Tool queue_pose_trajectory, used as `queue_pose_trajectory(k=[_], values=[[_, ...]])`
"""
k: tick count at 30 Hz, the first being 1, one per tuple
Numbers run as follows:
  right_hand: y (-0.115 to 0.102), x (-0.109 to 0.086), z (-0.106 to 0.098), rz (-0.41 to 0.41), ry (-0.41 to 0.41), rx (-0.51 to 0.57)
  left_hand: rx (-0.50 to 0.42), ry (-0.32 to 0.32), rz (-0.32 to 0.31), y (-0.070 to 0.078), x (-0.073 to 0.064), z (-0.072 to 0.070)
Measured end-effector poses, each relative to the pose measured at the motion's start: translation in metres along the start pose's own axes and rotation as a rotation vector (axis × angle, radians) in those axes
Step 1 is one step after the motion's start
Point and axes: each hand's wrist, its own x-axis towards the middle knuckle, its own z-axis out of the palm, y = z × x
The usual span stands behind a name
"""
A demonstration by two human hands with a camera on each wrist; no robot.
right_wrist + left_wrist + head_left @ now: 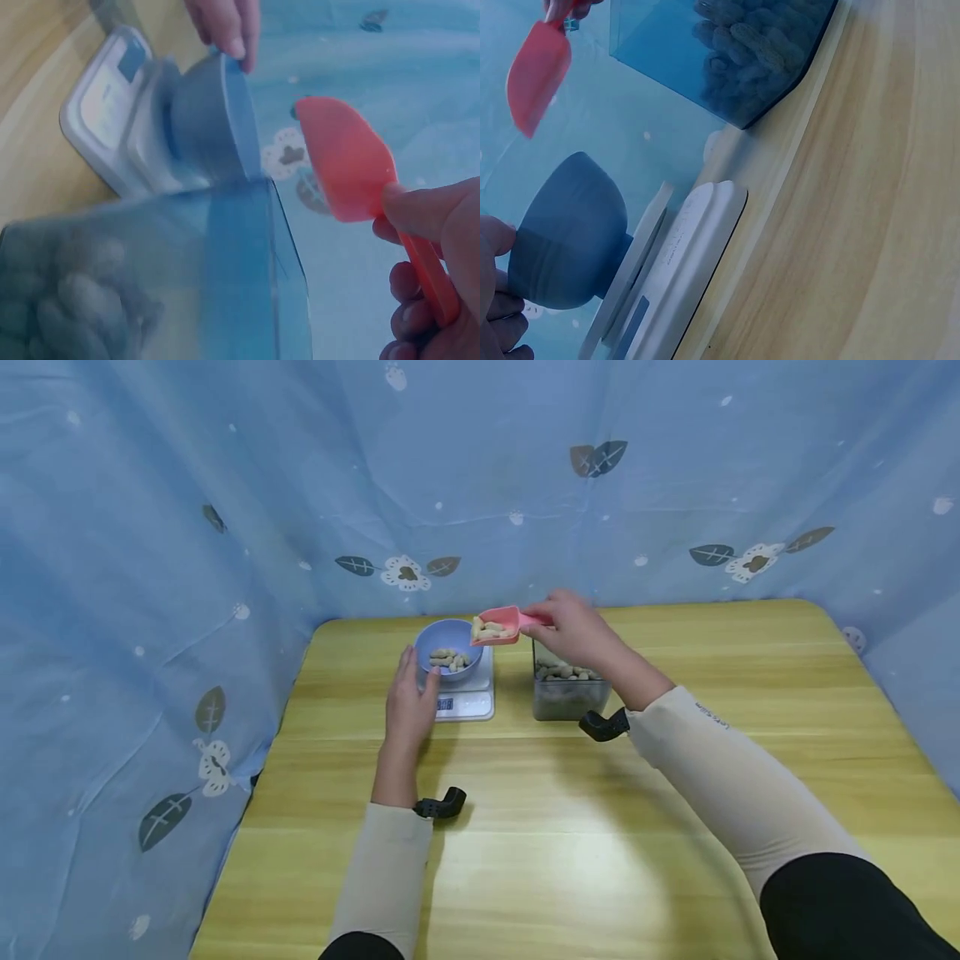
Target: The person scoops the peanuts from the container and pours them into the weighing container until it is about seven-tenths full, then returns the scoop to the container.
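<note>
My right hand grips the handle of a small pink scoop loaded with unshelled peanuts. The scoop is held above the table, its front lip over the right rim of a blue bowl. More peanuts lie inside this bowl. With thumb and fingers at the rim, my left hand holds the bowl from its near left side. The bowl sits on a white kitchen scale, whose display faces me.
Right of the scale stands a clear rectangular container with many peanuts in it, below my right hand. The wooden table ends at a blue patterned curtain at the back and left.
</note>
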Motion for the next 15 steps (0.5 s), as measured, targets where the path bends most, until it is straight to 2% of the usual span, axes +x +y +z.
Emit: queue_pose_trajectory(k=[4,8,12,15], values=[[-0.012,0.004,0.013,-0.036,-0.006,-0.107,-0.007,-0.008,-0.011,0.000,-0.001,0.002],[-0.021,0.009,0.024,-0.053,-0.012,-0.170,-0.010,-0.008,-0.019,-0.001,-0.002,0.004],[-0.028,0.015,0.031,-0.082,0.007,-0.238,-0.010,-0.001,-0.015,0.000,0.000,0.003],[-0.032,0.019,0.034,-0.135,0.039,-0.310,-0.012,0.005,-0.007,0.000,0.001,0.002]])
